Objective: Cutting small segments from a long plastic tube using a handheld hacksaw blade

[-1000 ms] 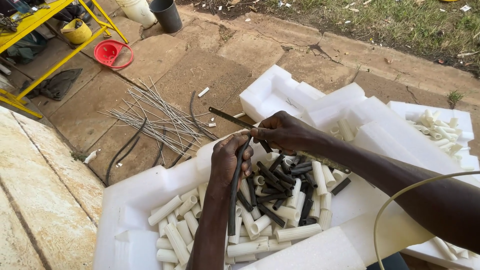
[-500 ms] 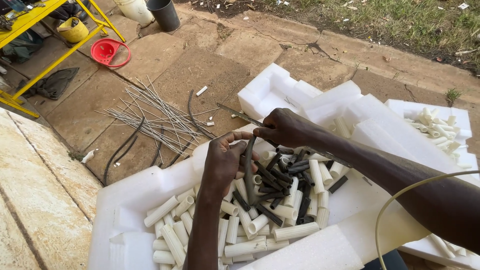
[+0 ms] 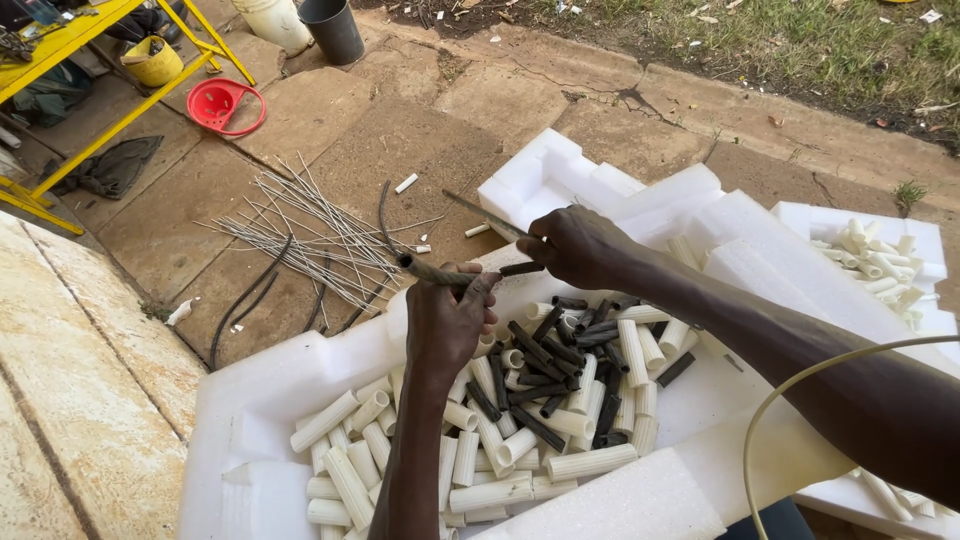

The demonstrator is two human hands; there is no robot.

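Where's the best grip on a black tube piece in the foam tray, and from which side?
Pinch a topmost black tube piece at mid-length, across its width, coming from above. They lie flat and crisscrossed on the white tubes, so ends are likely blocked; the foam tray is open-topped.

Right hand hides most of the thin blade it grips, so its handle can't be seen; left hand covers part of the hose piece. Both forearms run out of frame, as does the foam tray at the bottom. Yellow frame, buckets and beige cable are cut off too.
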